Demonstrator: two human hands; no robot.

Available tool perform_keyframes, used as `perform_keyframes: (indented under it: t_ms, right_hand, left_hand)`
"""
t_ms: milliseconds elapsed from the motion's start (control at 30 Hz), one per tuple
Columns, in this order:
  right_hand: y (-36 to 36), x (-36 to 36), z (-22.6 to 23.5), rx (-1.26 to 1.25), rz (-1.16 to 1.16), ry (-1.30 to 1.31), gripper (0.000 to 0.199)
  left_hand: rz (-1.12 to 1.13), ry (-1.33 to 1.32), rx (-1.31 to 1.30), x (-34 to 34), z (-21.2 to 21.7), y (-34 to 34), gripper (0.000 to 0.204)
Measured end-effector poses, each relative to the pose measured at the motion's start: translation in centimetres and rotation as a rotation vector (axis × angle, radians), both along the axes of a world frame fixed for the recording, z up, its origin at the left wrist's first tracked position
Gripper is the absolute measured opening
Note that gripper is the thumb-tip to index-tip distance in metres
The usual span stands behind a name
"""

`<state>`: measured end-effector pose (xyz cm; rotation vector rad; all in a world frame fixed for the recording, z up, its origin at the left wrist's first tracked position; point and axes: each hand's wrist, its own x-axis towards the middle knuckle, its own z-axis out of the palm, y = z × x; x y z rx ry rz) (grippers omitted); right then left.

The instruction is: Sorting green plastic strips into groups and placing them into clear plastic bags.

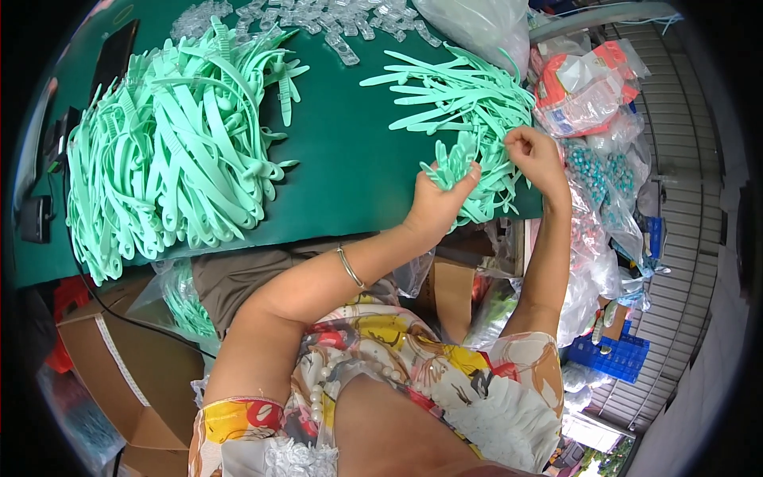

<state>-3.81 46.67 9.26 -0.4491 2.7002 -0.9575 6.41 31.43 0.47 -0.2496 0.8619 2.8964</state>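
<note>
My left hand [437, 200] is closed around a bunch of mint-green straps [455, 157], their ends sticking up out of the fist. Just right of it, my right hand [540, 161] is held with thumb and fingertips pinched together; what they grip, if anything, I cannot make out. Beneath and behind both hands, a loose pile of the same flexible straps [457, 102] is spread at the right end of the green table [342, 151]. A much larger heap of straps [179, 151] covers the table's left side.
Clear plastic pieces [342, 49] lie scattered along the far edge beside a big translucent bag [481, 28]. Filled plastic bags [592, 171] crowd the table's right side. Below stand an open cardboard box [127, 381] at left and a blue crate [612, 358] at right.
</note>
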Motion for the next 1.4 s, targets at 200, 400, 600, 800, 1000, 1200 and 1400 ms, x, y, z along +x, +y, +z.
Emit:
perform_keyframes:
  t_ms: [200, 400, 600, 800, 1000, 1200, 1400]
  right_hand:
    - [-7.5, -1.5, -1.0, 0.305, 0.502, 0.666, 0.038]
    - [-8.7, -4.0, -3.3, 0.491, 0.576, 0.399, 0.062]
    - [-10.4, -3.5, -3.5, 0.684, 0.557, 0.37, 0.06]
    - [-10.4, -3.4, -3.8, 0.623, 0.639, 0.398, 0.035]
    - [-10.5, -1.1, -3.1, 0.576, 0.541, 0.277, 0.029]
    - [-9.6, -0.8, -4.0, 0.517, 0.57, 0.29, 0.033]
    - [-7.7, -1.2, -3.9, 0.189, 0.439, 0.281, 0.021]
  left_hand:
    - [-0.023, 0.096, -0.035, 0.1, -1.3, 0.3, 0.013]
    - [-0.047, 0.123, -0.046, 0.1, -1.5, 0.4, 0.014]
    - [-0.043, 0.146, -0.039, 0.0, -1.8, 0.2, 0.015]
    - [-0.031, 0.153, -0.039, 0.2, -1.7, 0.0, 0.015]
    - [-0.004, 0.131, -0.021, 0.4, -1.6, 0.2, 0.015]
    - [0.025, 0.153, -0.041, 0.8, -1.4, 0.1, 0.015]
    - [0.053, 0.179, -0.052, 0.9, -1.3, 0.2, 0.014]
